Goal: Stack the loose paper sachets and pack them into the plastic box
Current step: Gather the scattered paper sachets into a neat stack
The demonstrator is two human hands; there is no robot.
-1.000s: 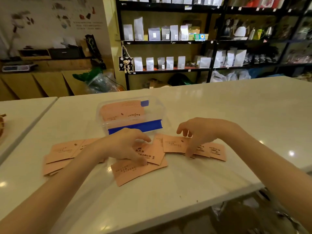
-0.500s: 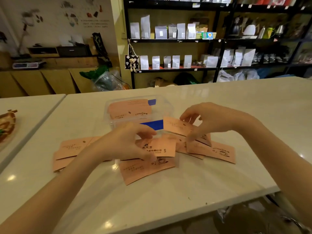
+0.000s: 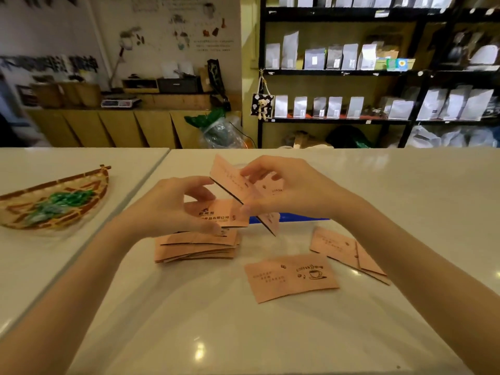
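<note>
My right hand (image 3: 281, 190) holds a tilted pink paper sachet (image 3: 230, 180) lifted above the counter. My left hand (image 3: 173, 207) grips another pink sachet (image 3: 216, 216) just over a stack of sachets (image 3: 197, 247). One loose sachet (image 3: 292, 277) with a coffee-cup print lies flat near the middle. Two more loose sachets (image 3: 349, 253) overlap at the right, beside my right forearm. The clear plastic box is mostly hidden behind my hands; only its blue strip (image 3: 295, 218) and a sachet inside it (image 3: 273, 186) show.
A woven basket (image 3: 56, 201) with green items sits on the neighbouring white counter at the left. A seam (image 3: 151, 174) separates the two counters. Shelves of white pouches (image 3: 338, 106) stand behind the counter's far edge.
My right hand has lifted one sachet up and to the left. My left hand has picked up a sachet, and the scattered left sachets now form a stack. The camera has turned left.
</note>
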